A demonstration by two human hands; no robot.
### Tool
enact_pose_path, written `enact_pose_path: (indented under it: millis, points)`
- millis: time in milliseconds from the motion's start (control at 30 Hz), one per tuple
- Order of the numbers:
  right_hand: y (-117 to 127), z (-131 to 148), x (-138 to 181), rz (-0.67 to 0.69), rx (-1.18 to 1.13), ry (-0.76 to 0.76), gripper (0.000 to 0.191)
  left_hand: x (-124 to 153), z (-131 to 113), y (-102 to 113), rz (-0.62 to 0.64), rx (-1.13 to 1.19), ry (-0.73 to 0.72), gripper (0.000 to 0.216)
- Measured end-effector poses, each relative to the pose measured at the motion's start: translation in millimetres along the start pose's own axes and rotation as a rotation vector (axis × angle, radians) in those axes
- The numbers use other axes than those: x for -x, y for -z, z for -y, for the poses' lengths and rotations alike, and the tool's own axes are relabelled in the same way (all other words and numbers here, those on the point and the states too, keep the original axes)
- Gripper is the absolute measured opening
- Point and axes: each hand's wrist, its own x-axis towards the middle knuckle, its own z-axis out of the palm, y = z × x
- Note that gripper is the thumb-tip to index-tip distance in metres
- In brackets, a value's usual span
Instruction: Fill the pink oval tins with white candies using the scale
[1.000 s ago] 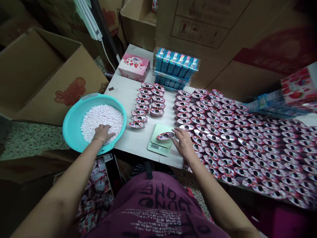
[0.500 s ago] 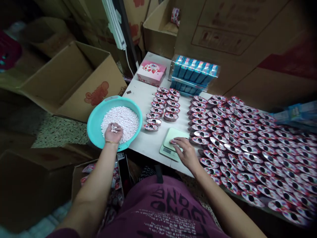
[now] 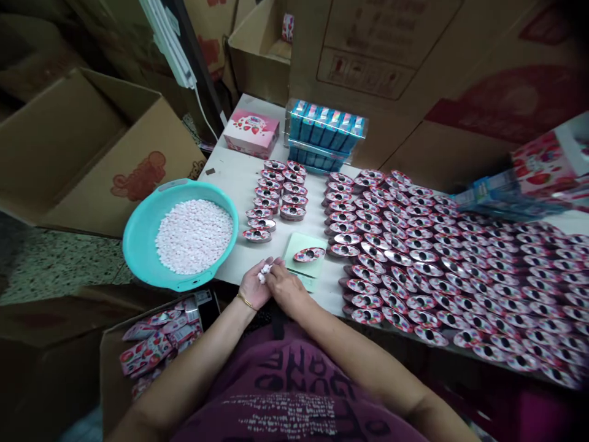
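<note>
My left hand (image 3: 254,288) is cupped palm up in front of the scale, closed around a few small white candies (image 3: 264,272). The fingers of my right hand (image 3: 288,288) are drawn together at that palm, pinching at the candies; their tips are partly hidden. Just beyond my hands is a pale green scale (image 3: 300,240), bearing one oval dispenser pack (image 3: 309,254) with a dark round hole on top. To the left, a turquoise basin (image 3: 138,236) holds a heap of the same white candies (image 3: 196,236).
Two short columns of packs (image 3: 268,193) stand beyond the scale, and dense rows of packs (image 3: 423,270) fill the right side. Behind are a pink strawberry box (image 3: 252,132) and blue packs in clear trays (image 3: 324,132). Open cartons (image 3: 151,166) stand at the left.
My left hand has come out of the basin with candies, moving right to meet my right hand. My right hand has left the pack on the scale. The view has shifted right.
</note>
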Motion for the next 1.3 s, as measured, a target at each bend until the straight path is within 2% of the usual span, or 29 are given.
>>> enact_pose_path:
  millis: [100,167,267,400,500,633,767,933,1000,1100,1300]
  points:
    - [3.6,-19.7,7.4,-0.047,-0.102,-0.003,0.016,-5.8,7.0,-12.7,-0.006,-0.021,0.028,0.018]
    - [8.3,-37.4,12.0,-0.165,-0.213,-0.015,0.015,-9.8,10.5,-21.4,-0.007,-0.015,0.012,0.019]
    - [16.4,-70.4,20.5,-0.359,-0.298,-0.124,0.017,-13.4,12.4,-27.9,0.039,0.003,0.001,0.018]
    - [23.3,-100.1,33.5,-0.407,-0.289,-0.222,0.02,-11.9,11.4,-25.6,0.099,0.005,0.016,0.016]
    - [20.3,-86.7,38.9,-0.388,-0.278,-0.181,0.023,-8.0,14.3,-23.7,0.13,-0.017,0.045,0.018]
    - [3.6,-40.9,37.7,-0.161,-0.125,-0.086,0.031,-2.1,22.4,-17.5,0.073,-0.062,0.107,0.022]
    - [-17.0,-13.0,36.8,0.019,-0.055,-0.071,0.026,6.1,25.7,8.0,-0.034,-0.066,0.122,0.021]
    - [-27.6,-3.2,38.9,0.108,-0.097,0.002,0.02,16.7,23.8,40.8,-0.125,-0.08,0.14,0.019]
    - [-26.5,-4.1,38.9,0.105,-0.158,-0.029,0.017,18.7,23.6,43.9,-0.13,-0.082,0.131,0.019]
    - [-20.3,-12.7,40.3,0.025,-0.318,-0.105,0.015,18.4,24.2,37.1,-0.066,-0.087,0.097,0.017]
    - [2.4,-51.3,39.8,-0.245,-0.444,-0.194,0.014,5.9,26.1,0.8,0.026,-0.094,0.098,0.021]
